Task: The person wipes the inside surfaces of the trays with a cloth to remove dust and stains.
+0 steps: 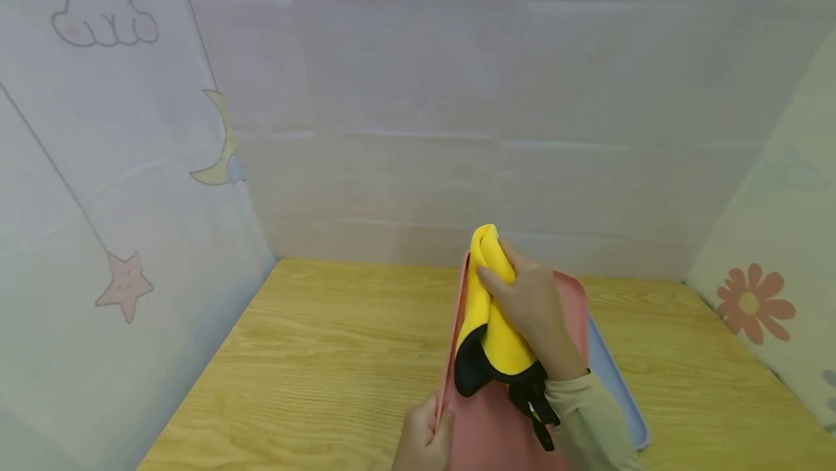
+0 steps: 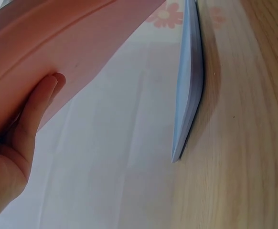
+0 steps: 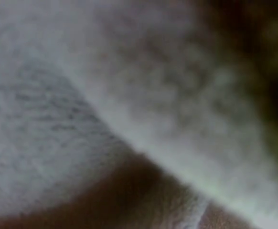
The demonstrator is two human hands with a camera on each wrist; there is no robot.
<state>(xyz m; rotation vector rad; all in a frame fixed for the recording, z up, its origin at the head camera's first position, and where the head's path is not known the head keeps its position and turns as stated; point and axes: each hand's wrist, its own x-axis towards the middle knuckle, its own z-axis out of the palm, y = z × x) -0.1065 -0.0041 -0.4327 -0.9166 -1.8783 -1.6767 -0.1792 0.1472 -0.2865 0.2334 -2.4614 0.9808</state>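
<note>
My left hand (image 1: pixel 423 436) grips the left edge of a pink tray (image 1: pixel 483 427), its thumb over the rim. In the left wrist view the tray is raised and tilted, fingers (image 2: pixel 38 102) against its underside. A folded yellow cloth (image 1: pixel 485 304) with black edging is held in my right hand (image 1: pixel 532 304), thumb on the near side. The cloth overlaps the tray's upper left part in the head view. The right wrist view shows only blurred, close-up pale fabric (image 3: pixel 144 95).
A light blue tray (image 1: pixel 614 373) lies on the wooden table (image 1: pixel 339 355), partly hidden behind the pink tray and right forearm. Black straps (image 1: pixel 532 402) hang at my right wrist. Printed wall sheets (image 1: pixel 392 130) stand behind the table and at both sides.
</note>
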